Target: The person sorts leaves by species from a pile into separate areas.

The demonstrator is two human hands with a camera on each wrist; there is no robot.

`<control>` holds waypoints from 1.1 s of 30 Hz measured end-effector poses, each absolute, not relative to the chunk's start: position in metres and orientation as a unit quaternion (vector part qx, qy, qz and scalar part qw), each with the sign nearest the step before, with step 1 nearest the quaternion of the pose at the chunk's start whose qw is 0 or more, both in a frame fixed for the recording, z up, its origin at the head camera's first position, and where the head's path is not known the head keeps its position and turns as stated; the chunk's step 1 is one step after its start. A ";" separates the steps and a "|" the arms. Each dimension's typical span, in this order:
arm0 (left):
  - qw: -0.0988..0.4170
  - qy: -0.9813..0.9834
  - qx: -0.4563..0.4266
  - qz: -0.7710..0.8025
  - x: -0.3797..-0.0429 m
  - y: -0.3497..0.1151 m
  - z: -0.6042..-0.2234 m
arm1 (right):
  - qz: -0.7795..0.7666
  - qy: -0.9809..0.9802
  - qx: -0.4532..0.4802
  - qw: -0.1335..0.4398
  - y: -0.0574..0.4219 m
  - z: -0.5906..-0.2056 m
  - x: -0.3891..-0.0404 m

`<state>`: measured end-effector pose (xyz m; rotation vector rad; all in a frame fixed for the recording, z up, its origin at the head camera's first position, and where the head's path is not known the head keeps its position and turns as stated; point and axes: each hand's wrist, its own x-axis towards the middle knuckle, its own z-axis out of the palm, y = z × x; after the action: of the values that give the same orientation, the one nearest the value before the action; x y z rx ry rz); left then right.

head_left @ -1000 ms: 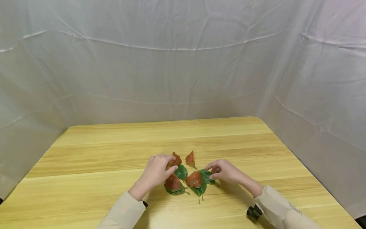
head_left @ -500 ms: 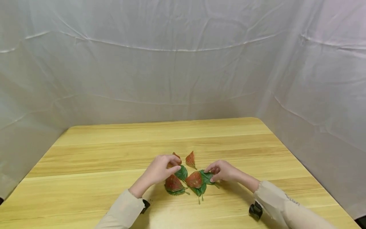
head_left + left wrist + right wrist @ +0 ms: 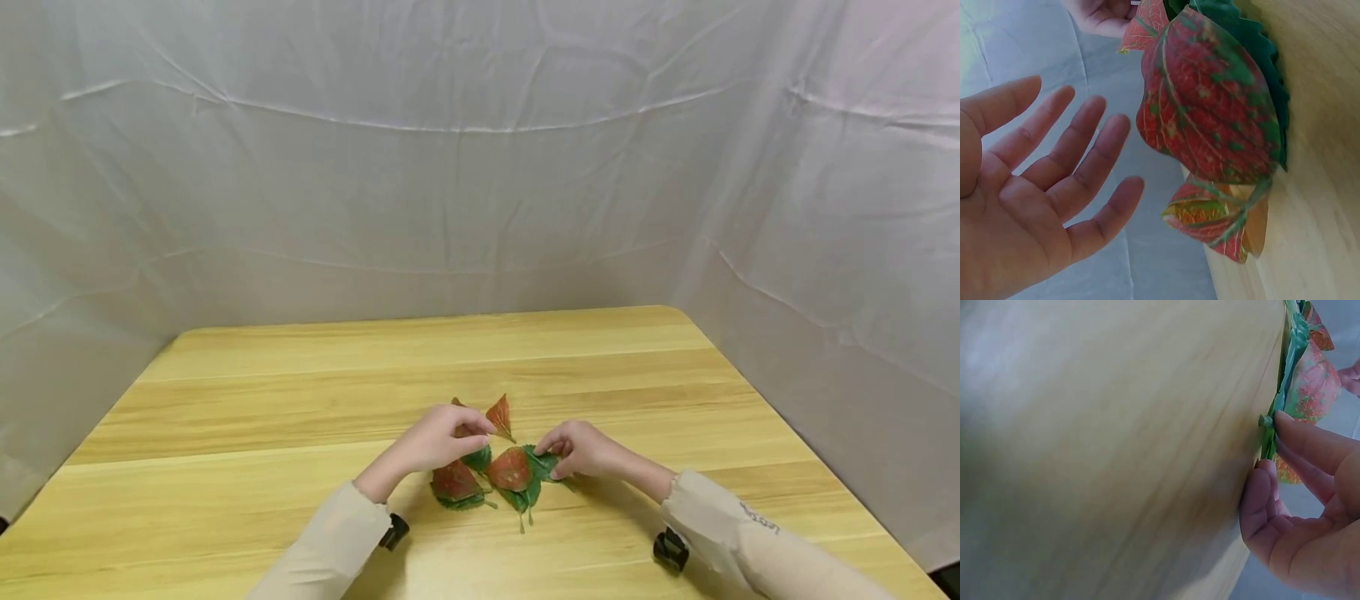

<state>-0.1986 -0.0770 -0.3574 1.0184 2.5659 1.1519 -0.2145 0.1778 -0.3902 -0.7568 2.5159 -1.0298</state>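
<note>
The right hand pinches a green, serrated, artificial-looking leaf in its grip; the left hand holds nothing, fingers spread. A sideways tug could drag the rounded, mottled-red leaf just left of the right grip, as both leaves seem to touch.

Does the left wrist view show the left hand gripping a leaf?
No, the left hand has parted fingers with nothing between them, and the large red-and-green leaf beside it is ungripped.

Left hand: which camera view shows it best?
The left wrist view: the left hand appears large, palm side, fingers clear. The head view shows its back, smaller; the right wrist view, apparently only part, at the edge.
</note>
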 end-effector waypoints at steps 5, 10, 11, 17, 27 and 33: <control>0.111 0.846 0.357 0.380 -0.201 -0.072 -0.357 | -0.358 0.880 -0.270 0.157 0.177 -0.389 -0.214; 0.132 0.846 0.360 0.371 -0.201 -0.067 -0.357 | -0.354 0.881 -0.270 0.157 0.177 -0.388 -0.215; 0.135 0.847 0.361 0.367 -0.201 -0.066 -0.357 | -0.355 0.882 -0.269 0.157 0.176 -0.387 -0.215; 0.159 0.841 0.379 0.352 -0.203 -0.059 -0.361 | -0.356 0.881 -0.270 0.157 0.178 -0.389 -0.215; 0.178 0.836 0.399 0.333 -0.201 -0.052 -0.362 | -0.351 0.885 -0.262 0.160 0.179 -0.389 -0.214; 0.189 0.838 0.390 0.333 -0.198 -0.050 -0.360 | -0.342 0.888 -0.265 0.157 0.179 -0.389 -0.214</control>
<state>-0.1984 -0.0504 -0.3604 1.0962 2.3549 0.9355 -0.2137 0.1789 -0.3888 -0.7593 2.5412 -0.9784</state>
